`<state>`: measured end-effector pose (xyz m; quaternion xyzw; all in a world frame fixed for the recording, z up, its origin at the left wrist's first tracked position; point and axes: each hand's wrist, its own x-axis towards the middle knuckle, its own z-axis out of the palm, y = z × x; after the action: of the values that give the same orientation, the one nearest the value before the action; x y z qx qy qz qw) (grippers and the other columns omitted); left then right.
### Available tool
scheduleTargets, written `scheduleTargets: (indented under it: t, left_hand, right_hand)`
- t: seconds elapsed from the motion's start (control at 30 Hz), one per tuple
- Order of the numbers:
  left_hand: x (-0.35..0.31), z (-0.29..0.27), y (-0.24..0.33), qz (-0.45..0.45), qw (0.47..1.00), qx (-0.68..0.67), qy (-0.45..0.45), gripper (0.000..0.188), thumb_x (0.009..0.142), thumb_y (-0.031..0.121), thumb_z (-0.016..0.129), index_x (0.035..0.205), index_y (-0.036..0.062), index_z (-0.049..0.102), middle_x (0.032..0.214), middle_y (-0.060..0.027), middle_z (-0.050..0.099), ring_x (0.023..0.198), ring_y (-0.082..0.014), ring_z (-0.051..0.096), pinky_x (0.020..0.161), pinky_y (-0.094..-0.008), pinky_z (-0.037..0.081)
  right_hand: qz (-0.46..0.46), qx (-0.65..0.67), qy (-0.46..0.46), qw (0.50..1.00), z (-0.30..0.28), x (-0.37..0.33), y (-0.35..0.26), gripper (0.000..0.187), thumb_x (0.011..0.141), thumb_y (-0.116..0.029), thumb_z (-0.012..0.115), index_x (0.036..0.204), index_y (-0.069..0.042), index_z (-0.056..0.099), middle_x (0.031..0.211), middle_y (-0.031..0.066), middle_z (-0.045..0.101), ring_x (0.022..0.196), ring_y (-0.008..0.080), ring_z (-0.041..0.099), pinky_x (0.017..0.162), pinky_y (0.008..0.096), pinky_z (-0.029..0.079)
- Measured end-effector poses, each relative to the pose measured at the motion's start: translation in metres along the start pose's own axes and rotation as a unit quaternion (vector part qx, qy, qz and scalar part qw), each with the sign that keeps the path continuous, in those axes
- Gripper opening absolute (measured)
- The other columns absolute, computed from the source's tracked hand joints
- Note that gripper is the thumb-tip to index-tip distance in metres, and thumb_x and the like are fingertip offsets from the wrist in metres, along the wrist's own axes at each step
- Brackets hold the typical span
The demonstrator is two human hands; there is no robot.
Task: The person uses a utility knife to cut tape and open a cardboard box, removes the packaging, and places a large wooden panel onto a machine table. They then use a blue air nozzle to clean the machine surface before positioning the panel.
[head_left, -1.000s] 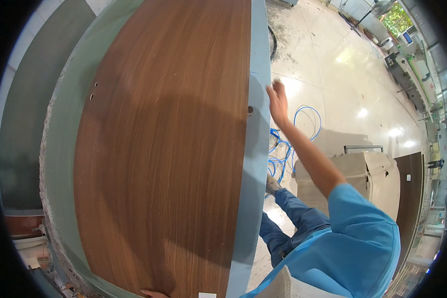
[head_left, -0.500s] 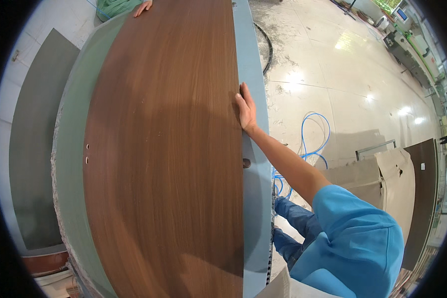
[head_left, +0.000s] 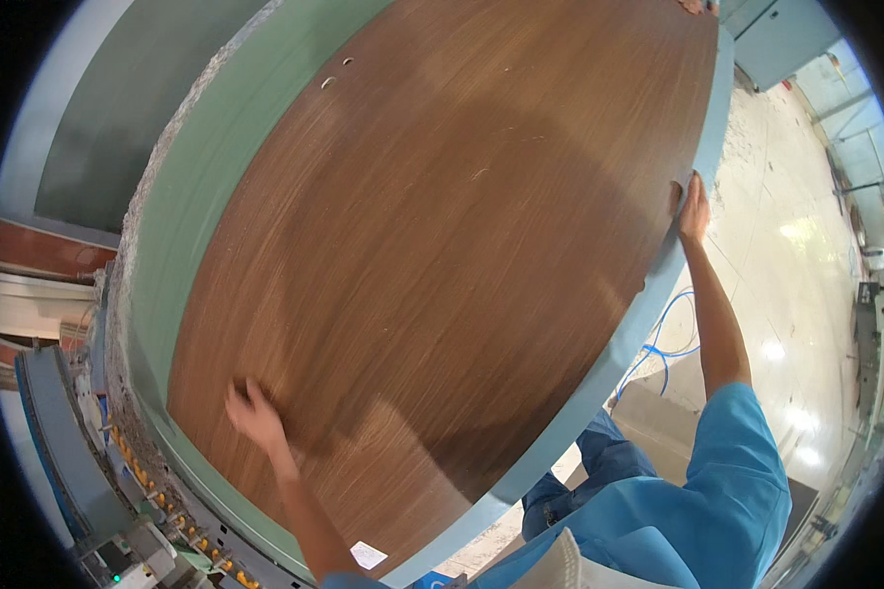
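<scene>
A large brown wood-grain panel lies flat on a green-topped machine table with a pale blue edge strip. My left hand is over the panel's near left part, fingers apart and holding nothing; whether it touches the surface I cannot tell. Along the right edge, my right hand rests with fingers stretched out beside a dark notch. Two small holes show near the panel's far left edge. A white label lies at its near corner.
Another person's hand is at the far right edge of the panel. A blue hose coils on the floor at right. Machinery with yellow parts lines the lower left. A grey board stands beyond the table's left side.
My view has turned, so the panel now appears slanted and its near end shows. My left hand has come into view over the panel. My right hand remains at the right edge.
</scene>
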<state>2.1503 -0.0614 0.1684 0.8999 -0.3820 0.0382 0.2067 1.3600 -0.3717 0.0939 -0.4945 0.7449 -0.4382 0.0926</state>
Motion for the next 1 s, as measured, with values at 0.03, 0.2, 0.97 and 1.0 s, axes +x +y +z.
scheduleTargets:
  t: [0.03,0.2,0.97,1.0]
  left_hand:
    - [0.037,0.028,0.037,0.034,0.999,0.017,-0.009,0.055,0.099,0.038,0.049,0.137,-0.0012,0.046,0.145,-0.0206,0.042,0.133,-0.0374,0.038,0.111,-0.0458,0.03]
    - [0.183,0.137,0.216,0.129,0.982,0.102,-0.097,0.063,0.1,0.051,0.036,0.149,0.0125,0.032,0.154,-0.014,0.031,0.143,-0.0312,0.025,0.117,-0.0462,0.019]
    - [0.322,0.31,0.453,0.042,0.989,0.08,-0.116,0.065,0.1,0.051,0.032,0.132,-0.0015,0.053,0.134,-0.0212,0.054,0.123,-0.0392,0.051,0.105,-0.0457,0.037]
    - [0.317,0.312,0.455,0.003,0.99,0.103,-0.093,0.06,0.101,0.047,0.033,0.131,0.0007,0.055,0.132,-0.0206,0.056,0.121,-0.0375,0.053,0.102,-0.0447,0.04]
  right_hand:
    - [-0.01,-0.106,0.019,0.994,-0.004,0.005,0.011,0.06,0.101,-0.043,0.039,0.14,0.002,0.043,0.136,0.0237,0.051,0.125,0.0347,0.05,0.107,0.039,0.037]
    - [0.357,0.079,-0.013,0.931,-0.017,0.021,0.084,0.083,0.096,-0.064,0.032,0.139,0.006,0.042,0.136,0.0222,0.049,0.126,0.0291,0.044,0.105,0.0448,0.037]
    - [0.341,0.093,-0.048,0.934,-0.016,0.01,0.045,0.061,0.104,-0.043,0.03,0.123,0.013,0.044,0.115,0.0355,0.055,0.113,0.0465,0.051,0.096,0.0452,0.038]
    - [0.388,0.133,-0.047,0.911,-0.017,0.009,0.046,0.065,0.104,-0.044,0.03,0.128,0.015,0.042,0.122,0.0365,0.053,0.12,0.0462,0.049,0.101,0.0434,0.037]
